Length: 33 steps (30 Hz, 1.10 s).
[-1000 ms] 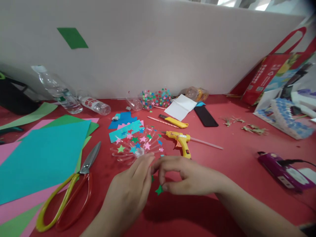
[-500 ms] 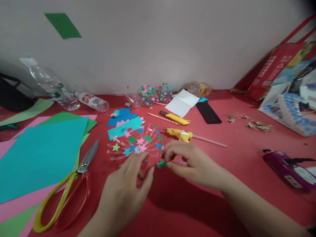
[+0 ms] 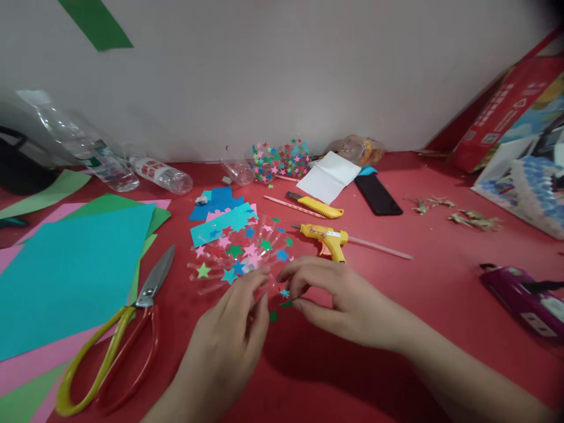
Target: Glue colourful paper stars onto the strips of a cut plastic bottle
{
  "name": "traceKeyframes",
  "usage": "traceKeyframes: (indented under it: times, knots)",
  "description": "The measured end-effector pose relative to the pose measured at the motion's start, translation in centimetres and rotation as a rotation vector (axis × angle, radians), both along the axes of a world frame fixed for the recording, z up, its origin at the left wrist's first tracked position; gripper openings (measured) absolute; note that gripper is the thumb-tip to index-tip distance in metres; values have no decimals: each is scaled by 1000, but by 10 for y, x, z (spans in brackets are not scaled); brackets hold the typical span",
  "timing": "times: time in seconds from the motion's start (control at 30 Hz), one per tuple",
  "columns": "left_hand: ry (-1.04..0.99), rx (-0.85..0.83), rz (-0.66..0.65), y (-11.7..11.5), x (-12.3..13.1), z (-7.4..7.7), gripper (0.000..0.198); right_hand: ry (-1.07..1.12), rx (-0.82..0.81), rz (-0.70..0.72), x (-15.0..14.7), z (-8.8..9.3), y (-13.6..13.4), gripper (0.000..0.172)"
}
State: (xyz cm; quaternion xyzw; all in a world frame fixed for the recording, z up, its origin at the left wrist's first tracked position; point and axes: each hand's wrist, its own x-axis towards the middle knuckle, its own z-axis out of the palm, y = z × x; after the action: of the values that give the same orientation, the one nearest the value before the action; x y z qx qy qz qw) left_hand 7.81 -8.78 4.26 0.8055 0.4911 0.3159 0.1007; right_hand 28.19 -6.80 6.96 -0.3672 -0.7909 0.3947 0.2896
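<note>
A clear plastic piece cut into splayed strips (image 3: 209, 288) lies on the red table, with several paper stars on it, among them a light green star (image 3: 203, 270). My left hand (image 3: 229, 329) hovers at its near edge, fingers curved and thumb apart, holding nothing visible. Opposite it, my right hand (image 3: 339, 299) pinches a small green star (image 3: 286, 304) between thumb and fingertips, partly hidden. A blue star (image 3: 284, 292) shows just beyond the pinch. Another green star (image 3: 273, 316) lies between the hands.
Big scissors (image 3: 150, 294) and coloured paper sheets (image 3: 74, 282) lie left. Beyond my right hand are a yellow glue gun (image 3: 328, 235), utility knife (image 3: 321, 208) and phone (image 3: 379, 195). Plastic bottles (image 3: 161, 174) lie by the wall. A purple power strip (image 3: 520, 296) is at right.
The view has shifted slightly. My left thumb has drawn closer to its fingers. My right hand still has the green star, which is now less visible at its fingertips.
</note>
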Motion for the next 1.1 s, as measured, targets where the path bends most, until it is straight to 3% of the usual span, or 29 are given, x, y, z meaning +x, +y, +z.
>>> traceKeyframes:
  times: [0.17,0.37,0.53,0.77,0.97,1.1]
  knots:
    - [-98,-81,42,1,1,-7,31,3,-10,7,-1,-1,-1,14]
    - [-80,-27,-15,7,2,-3,10,-31,9,14,-1,-4,-1,13]
    - [-156,-121,-19,7,3,1,10,-57,25,13,1,-5,-2,13]
    - [-386,-322,81,7,2,0,4,-51,36,1,4,-2,-3,13]
    - [-691,-501,227,14,4,3,26,-40,57,-7,1,-2,-4,12]
    - [-630,-470,244,15,0,-1,24,-56,86,-1,-1,-3,-5,10]
